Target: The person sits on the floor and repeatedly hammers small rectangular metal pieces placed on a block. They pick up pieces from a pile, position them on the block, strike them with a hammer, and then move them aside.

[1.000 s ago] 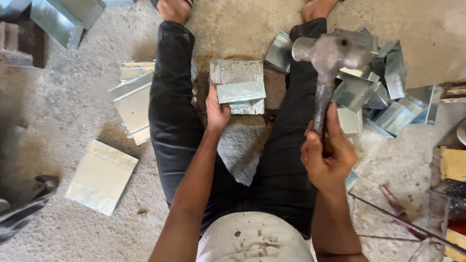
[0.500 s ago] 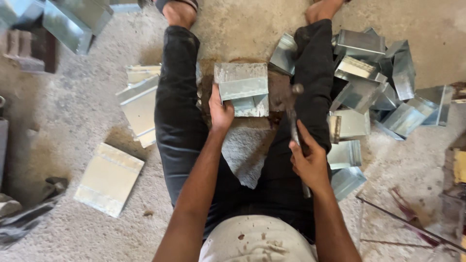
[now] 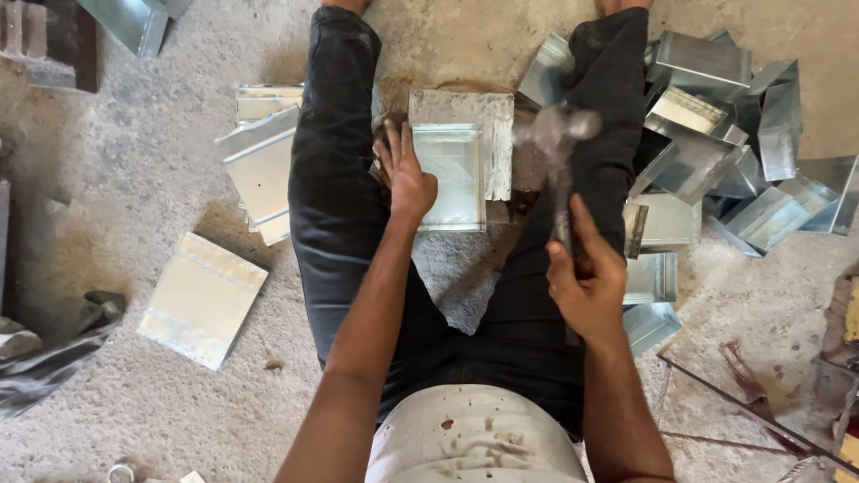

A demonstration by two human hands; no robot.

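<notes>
Sitting on the concrete floor (image 3: 134, 197) with legs spread, working one flat sheet-metal piece (image 3: 452, 174) between the knees. Lying on a square metal block (image 3: 497, 121), shiny grey, rectangular, edges folded. Pressing down on its left edge with the left hand (image 3: 407, 174), fingers flat and spread. Gripping one hammer (image 3: 557, 134) with the right hand (image 3: 586, 282), fingers wrapped tight round the handle, head blurred just right of the block. Lying at the left: a stack of flat sheets (image 3: 259, 161), about three showing, plus one single folded panel (image 3: 201, 300) well apart. Piling at the right beyond the leg: a heap of bent metal boxes (image 3: 716, 152), roughly ten, too jumbled for counting exactly. Crowding the right elbow, nothing blocking the sheet itself.
</notes>
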